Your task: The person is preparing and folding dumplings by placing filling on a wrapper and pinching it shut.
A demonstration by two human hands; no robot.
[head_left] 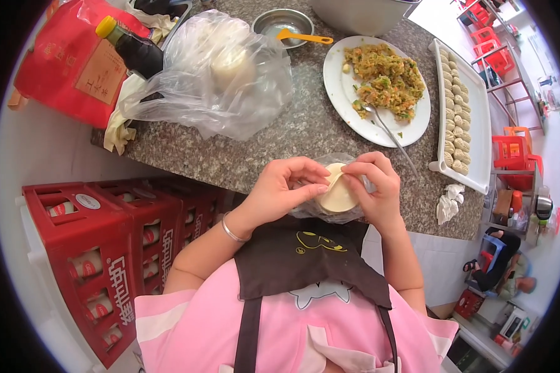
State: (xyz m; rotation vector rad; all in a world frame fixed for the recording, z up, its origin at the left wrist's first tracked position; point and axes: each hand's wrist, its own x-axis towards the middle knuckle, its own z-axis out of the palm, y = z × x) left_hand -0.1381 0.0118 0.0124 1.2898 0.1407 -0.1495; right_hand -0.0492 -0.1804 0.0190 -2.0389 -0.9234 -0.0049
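A round, pale dumpling wrapper (338,196) lies on top of a clear plastic bag (330,215) at the counter's near edge, just in front of my apron. It looks like the top one of a stack, though what is under it is mostly hidden. My right hand (378,188) pinches the wrapper's upper edge between thumb and fingers. From the other side my left hand (291,186), with a bangle on its wrist, grips the wrapper's left edge with curled fingers. Beyond them a white plate (337,99) carries chopped vegetable filling (389,78), with a spoon (392,133) resting in it.
A white tray (476,118) at the right holds rows of shaped dumplings (457,112). Back left are a plastic bag of white dough (230,65), a dark sauce bottle (134,50) and a metal bowl (283,23). Crumpled tissue (449,203) lies near the right edge. Red crates (124,261) stand below left.
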